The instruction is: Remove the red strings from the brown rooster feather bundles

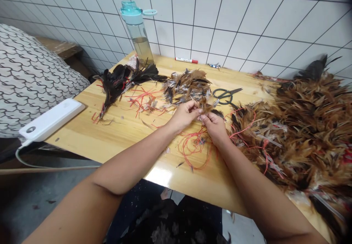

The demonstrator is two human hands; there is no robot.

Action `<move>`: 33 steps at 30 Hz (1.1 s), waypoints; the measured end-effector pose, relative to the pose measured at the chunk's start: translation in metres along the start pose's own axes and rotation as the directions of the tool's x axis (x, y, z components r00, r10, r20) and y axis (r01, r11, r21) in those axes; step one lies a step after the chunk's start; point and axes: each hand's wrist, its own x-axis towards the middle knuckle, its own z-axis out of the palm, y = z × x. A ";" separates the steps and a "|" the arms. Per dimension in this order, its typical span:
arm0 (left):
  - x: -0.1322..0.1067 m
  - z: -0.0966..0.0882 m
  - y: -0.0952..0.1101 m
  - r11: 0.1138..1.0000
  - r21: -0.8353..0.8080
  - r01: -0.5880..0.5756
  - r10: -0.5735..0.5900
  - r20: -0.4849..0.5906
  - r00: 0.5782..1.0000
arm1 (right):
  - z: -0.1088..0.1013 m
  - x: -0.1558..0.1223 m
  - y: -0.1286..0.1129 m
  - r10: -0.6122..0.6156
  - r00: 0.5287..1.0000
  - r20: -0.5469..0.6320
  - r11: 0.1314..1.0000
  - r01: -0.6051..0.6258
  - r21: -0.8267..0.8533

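Observation:
My left hand (187,115) and my right hand (213,123) meet over the middle of the table, fingertips pinched together. Between them is a small bunch of brown feathers (206,106), its tips pointing up and away from me. Both hands appear to grip its lower end; the exact hold is hidden by the fingers. Just beyond lies a loose pile of brown feathers (189,82). Loops of red string (192,148) are spread on the table below my hands. Dark-handled scissors (227,95) rest behind my right hand, blades toward the right.
A large heap of brown feathers (310,126) covers the table's right side. Black feathers (115,80) and red string scraps (144,99) lie to the left. A water bottle (139,35), a red marker (186,60) and a white power bank (52,119) stand or lie near the edges.

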 end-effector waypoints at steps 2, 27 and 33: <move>-0.001 -0.001 0.001 0.999 -0.044 0.016 -0.015 0.012 1.000 | 0.000 0.000 0.002 -0.006 1.000 -0.022 1.000 0.007 0.016; 0.000 -0.009 0.002 0.974 -0.138 0.182 -0.160 0.152 0.975 | -0.001 -0.002 0.002 -0.137 0.985 0.105 0.983 0.148 -0.108; 0.002 -0.013 0.002 0.966 -0.188 0.181 -0.164 0.102 0.981 | 0.001 -0.003 -0.006 -0.113 0.984 0.136 0.993 0.108 0.046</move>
